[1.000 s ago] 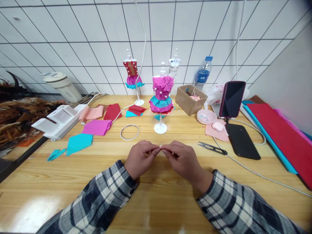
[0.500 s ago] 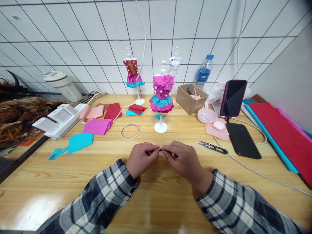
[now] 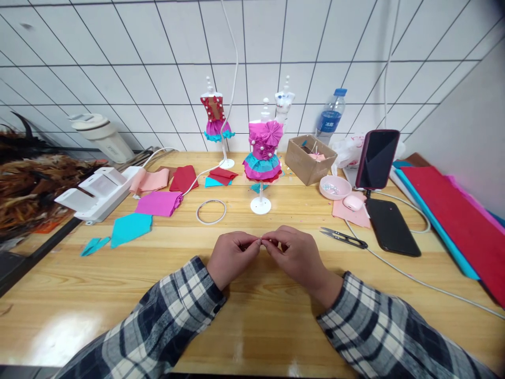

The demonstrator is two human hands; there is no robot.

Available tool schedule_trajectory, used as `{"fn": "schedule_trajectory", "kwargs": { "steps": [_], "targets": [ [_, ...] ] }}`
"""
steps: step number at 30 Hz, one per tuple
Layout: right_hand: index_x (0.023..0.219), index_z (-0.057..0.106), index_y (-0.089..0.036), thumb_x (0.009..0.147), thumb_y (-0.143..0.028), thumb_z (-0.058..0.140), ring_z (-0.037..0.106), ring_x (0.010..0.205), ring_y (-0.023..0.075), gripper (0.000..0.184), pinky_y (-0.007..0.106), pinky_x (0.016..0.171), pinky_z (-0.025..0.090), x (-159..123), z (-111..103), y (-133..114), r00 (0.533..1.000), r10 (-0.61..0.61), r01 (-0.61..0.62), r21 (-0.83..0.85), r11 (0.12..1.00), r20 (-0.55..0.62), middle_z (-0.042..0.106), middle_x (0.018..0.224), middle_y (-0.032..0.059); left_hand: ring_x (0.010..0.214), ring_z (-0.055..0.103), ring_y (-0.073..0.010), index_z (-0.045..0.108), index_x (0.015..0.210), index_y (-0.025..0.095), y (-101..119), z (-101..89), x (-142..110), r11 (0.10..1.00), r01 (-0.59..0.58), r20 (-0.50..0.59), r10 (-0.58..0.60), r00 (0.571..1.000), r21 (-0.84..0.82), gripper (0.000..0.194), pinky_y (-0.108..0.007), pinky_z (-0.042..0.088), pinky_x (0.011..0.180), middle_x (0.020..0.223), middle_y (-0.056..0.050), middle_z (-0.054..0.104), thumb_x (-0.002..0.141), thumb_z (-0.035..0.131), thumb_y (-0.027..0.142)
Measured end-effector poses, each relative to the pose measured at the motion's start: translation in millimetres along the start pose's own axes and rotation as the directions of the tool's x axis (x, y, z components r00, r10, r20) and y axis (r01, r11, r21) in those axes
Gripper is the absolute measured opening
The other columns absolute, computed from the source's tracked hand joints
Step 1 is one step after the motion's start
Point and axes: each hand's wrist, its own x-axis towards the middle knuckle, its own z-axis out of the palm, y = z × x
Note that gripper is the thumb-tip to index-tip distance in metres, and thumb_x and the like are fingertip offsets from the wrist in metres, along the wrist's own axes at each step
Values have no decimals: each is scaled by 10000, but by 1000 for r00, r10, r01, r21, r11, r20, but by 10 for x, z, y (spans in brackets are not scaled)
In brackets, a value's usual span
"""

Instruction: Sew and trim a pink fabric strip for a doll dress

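Observation:
My left hand point(image 3: 235, 255) and my right hand point(image 3: 294, 255) meet fingertip to fingertip above the table's middle. Thumb and forefinger are pinched together on each. Whatever lies between the tips is too small to make out. Just beyond them stands a small mannequin on a white stand, wearing a pink and turquoise paper dress point(image 3: 264, 150) with pearl beads. A white ring point(image 3: 211, 211) lies on the wood ahead of my left hand. To the right of my right hand are black thread snips point(image 3: 344, 238), their blades pointing left.
Folded magenta paper point(image 3: 160, 203) and turquoise paper point(image 3: 132, 230) lie at left, near a white charger-like device point(image 3: 104, 193). On the right are a pink bowl point(image 3: 335, 187) of small beads, a cardboard box point(image 3: 310, 160), a black phone point(image 3: 392, 226) and a cable crossing the table.
My fingertips stay pinched together, with the thumbs and forefingers shifted slightly. A pale speck seen between the tips before is now mostly hidden. The view has moved a little.

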Motion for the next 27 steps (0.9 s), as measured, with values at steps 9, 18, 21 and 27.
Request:
{"fn": "schedule_trajectory", "kwargs": {
  "steps": [9, 18, 21, 27],
  "targets": [
    [822, 712, -220, 838, -251, 626, 558, 601, 127, 93, 244, 574, 426, 27, 32, 26, 998, 56, -57, 92, 994, 10, 652, 694, -3, 579, 597, -123, 775, 717, 160, 27, 12, 3, 989, 115, 58, -110, 992, -89, 215, -202, 421, 547, 616, -8, 706, 799, 580, 202],
    [738, 637, -187, 762, -286, 616, 403, 439, 81, 104, 202, 412, 311, 113, 73, -1, 922, 361, -386, 414, 824, 140, 521, 539, -54, 581, 590, -121, 789, 807, 149, -18, -5, 21, 992, 23, 54, -17, 998, -126, 230, -209, 413, 545, 653, -41, 711, 830, 596, 270],
    [743, 611, -190, 752, -324, 630, 360, 414, 72, 135, 191, 384, 270, 120, 106, 43, 870, 441, -487, 530, 694, 222, 445, 489, -81, 568, 576, -115, 791, 839, 152, -32, -10, 14, 993, -41, 35, 45, 998, -114, 233, -209, 401, 539, 646, -40, 699, 841, 588, 267],
    [786, 543, -212, 774, -368, 617, 466, 418, 64, 174, 179, 350, 334, 136, 123, 90, 821, 531, -521, 657, 545, 210, 656, 741, -27, 567, 569, -111, 791, 897, 178, -28, -61, -6, 990, -126, 30, 128, 991, -70, 225, -216, 401, 561, 634, -30, 676, 851, 581, 241]
  ]
}}
